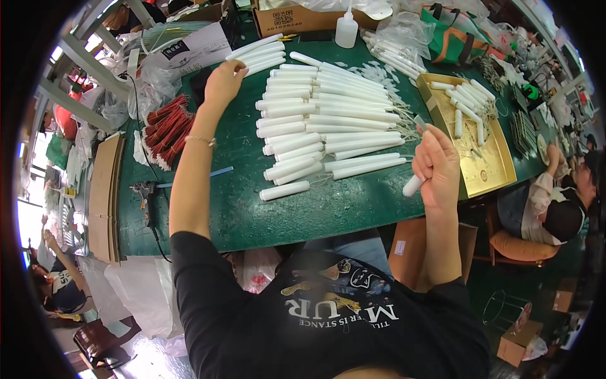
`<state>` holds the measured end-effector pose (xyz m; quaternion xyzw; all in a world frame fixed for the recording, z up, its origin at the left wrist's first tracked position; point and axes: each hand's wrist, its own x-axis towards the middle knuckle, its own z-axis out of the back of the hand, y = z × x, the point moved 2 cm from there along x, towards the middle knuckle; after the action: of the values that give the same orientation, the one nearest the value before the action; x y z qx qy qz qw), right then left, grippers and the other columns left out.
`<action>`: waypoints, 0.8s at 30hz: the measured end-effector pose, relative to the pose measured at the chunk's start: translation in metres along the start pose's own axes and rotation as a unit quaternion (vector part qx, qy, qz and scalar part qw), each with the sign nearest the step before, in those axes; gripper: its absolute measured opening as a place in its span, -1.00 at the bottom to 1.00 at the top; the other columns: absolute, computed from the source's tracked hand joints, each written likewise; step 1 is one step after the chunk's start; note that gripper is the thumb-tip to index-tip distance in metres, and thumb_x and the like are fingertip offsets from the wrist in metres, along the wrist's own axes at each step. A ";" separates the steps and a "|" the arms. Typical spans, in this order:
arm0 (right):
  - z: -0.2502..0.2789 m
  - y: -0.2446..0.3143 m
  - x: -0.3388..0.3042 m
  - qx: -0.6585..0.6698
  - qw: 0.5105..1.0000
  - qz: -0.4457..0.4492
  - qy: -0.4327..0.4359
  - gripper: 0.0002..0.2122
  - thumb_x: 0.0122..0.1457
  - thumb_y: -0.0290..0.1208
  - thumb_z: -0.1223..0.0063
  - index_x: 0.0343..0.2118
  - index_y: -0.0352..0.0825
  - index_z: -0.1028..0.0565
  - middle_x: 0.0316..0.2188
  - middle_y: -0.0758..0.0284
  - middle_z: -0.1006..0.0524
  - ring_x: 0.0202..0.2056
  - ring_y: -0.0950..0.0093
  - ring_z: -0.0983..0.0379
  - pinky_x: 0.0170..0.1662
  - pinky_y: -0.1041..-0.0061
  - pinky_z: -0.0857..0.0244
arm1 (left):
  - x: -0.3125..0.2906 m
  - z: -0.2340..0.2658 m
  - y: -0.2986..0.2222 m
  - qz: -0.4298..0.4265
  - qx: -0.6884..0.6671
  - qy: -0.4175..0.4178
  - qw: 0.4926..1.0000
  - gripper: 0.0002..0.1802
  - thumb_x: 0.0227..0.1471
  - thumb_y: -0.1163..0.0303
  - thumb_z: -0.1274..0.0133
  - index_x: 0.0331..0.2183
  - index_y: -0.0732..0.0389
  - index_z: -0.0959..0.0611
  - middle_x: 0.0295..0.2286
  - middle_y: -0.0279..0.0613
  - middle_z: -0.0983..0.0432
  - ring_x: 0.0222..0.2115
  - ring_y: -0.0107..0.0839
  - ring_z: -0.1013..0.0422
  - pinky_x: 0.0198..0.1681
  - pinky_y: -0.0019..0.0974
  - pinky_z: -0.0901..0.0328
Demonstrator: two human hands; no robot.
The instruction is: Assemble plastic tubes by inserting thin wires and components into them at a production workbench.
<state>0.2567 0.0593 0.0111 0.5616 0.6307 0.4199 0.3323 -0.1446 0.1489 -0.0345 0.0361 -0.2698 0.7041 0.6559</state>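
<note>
My right hand (435,161) is closed around a short white tube (413,186), whose rounded end sticks out below the fingers. Between its thumb and forefinger shows a small translucent tab (420,122). My left hand (222,83) reaches to the far left, fingers apart, with its fingertips at the near ends of several white tubes (264,58). Whether they touch a tube is hard to tell. Between my hands lie stacked rows of white tubes (353,120), with thin pale wires at their right ends. Small translucent pieces (372,72) are scattered behind the rows.
Red wire bundles (167,132) and a glue gun (146,201) with a blue stick lie left on the green table (221,221). A gold box (489,174) holding tubes stands right. Farther back are a white bottle (346,30) and cardboard box (284,22). Another person (552,205) sits right.
</note>
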 end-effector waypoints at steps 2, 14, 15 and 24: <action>0.002 0.005 0.005 0.002 1.000 0.007 -0.003 -0.83 0.08 -0.46 0.12 -0.29 -0.41 -0.39 -0.77 0.56 -0.10 -0.78 0.79 0.08 -0.75 0.80 0.16 | 0.002 -0.020 0.011 -0.019 0.126 -0.026 0.991 -0.79 -0.18 0.33 -0.03 -0.40 0.19 -0.52 -0.40 -0.12 -0.43 -0.34 -0.16 -0.35 -0.33 -0.23 -0.29; 0.002 0.041 0.005 0.013 0.997 0.065 0.043 -0.83 0.10 -0.46 0.16 -0.28 -0.42 -0.39 -0.78 0.59 -0.07 -0.79 0.81 0.11 -0.75 0.82 0.18 | -0.026 0.039 -0.020 0.005 -0.028 -0.134 0.991 -0.70 -0.17 0.29 -0.07 -0.36 0.28 -0.51 -0.52 -0.15 -0.47 -0.54 -0.31 -0.39 -0.40 -0.38 -0.28; -0.001 0.044 0.004 0.014 0.996 0.072 0.057 -0.82 0.11 -0.46 0.18 -0.28 -0.42 -0.39 -0.78 0.59 -0.06 -0.79 0.81 0.11 -0.75 0.82 0.18 | -0.035 0.050 -0.029 0.007 -0.026 -0.134 0.991 -0.70 -0.17 0.29 -0.07 -0.36 0.28 -0.51 -0.52 -0.15 -0.47 -0.54 -0.31 -0.39 -0.40 -0.38 -0.28; -0.025 0.062 -0.012 0.092 0.971 0.114 0.188 -0.79 0.15 -0.45 0.26 -0.21 -0.43 -0.33 -0.73 0.56 -0.09 -0.76 0.82 0.07 -0.76 0.85 0.13 | -0.131 0.088 -0.130 -0.001 -0.384 -0.154 0.910 -0.76 -0.14 0.50 -0.06 -0.31 0.30 -0.50 -0.47 -0.31 -0.42 -0.46 -0.62 -0.30 -0.37 -0.55 -0.21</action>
<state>0.2629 0.0448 0.0775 0.5691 0.6494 0.4933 0.1053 -0.0307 -0.0085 0.0310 -0.1104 -0.6174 0.5309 0.5698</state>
